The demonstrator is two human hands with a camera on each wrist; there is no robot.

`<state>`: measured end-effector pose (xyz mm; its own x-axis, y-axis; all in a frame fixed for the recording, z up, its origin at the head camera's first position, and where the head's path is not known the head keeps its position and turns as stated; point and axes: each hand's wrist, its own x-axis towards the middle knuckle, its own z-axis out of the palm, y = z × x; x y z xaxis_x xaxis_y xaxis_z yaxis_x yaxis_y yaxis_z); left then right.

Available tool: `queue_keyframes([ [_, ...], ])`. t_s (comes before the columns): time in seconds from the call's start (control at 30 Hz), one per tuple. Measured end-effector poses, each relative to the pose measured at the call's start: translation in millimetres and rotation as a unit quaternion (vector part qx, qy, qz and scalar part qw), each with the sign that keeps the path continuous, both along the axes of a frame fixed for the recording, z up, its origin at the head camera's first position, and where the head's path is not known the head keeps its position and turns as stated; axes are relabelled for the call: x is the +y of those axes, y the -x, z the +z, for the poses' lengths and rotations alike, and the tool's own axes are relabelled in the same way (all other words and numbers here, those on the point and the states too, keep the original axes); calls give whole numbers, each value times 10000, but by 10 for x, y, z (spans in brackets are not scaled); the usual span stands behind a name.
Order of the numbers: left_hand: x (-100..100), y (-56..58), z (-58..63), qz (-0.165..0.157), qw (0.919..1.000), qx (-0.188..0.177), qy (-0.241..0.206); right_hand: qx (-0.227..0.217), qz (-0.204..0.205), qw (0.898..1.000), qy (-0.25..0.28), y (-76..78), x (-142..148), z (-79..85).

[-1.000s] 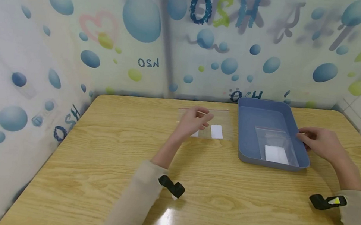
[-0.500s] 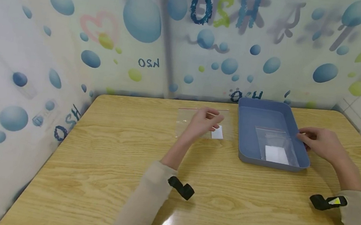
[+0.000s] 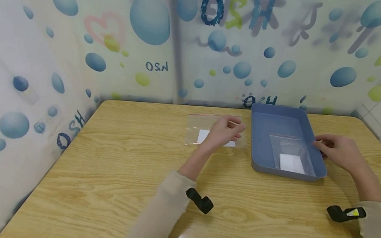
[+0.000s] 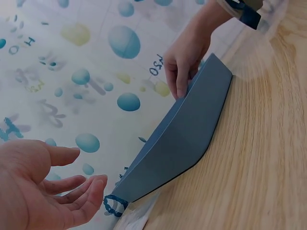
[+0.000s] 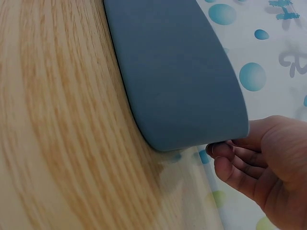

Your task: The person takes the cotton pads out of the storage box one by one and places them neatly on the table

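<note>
Head view: far on the table [image 3: 99, 163], a flat clear bag [image 3: 194, 127] with white pieces [image 3: 203, 135] showing through lies beneath my left hand [image 3: 225, 132], its loosely bent fingers holding nothing. Just right, the blue tray [image 3: 269, 130] carries another clear bag [image 3: 292, 149] nearer me; my right hand [image 3: 340, 151] pinches the tray's right rim. I'd steady it without tilting, left fingers clear of the plastic.

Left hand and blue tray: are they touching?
Apart: in the left wrist view, patterned backdrop shows between the left hand and the tray.
</note>
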<state>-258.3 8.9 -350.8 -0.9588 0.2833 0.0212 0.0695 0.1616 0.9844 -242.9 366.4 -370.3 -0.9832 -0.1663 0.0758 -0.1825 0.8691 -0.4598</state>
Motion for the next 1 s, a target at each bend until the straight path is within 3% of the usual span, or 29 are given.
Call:
queue_keyframes([
  [0.37, 222, -13, -44, -184, 9998, -101, -8, -91, -55, 9999, 63, -5, -3, 3],
  [1.0, 521, -133, -61, -422, 9989, -170, 64, 30, -10, 10000, 44, -6, -12, 5],
])
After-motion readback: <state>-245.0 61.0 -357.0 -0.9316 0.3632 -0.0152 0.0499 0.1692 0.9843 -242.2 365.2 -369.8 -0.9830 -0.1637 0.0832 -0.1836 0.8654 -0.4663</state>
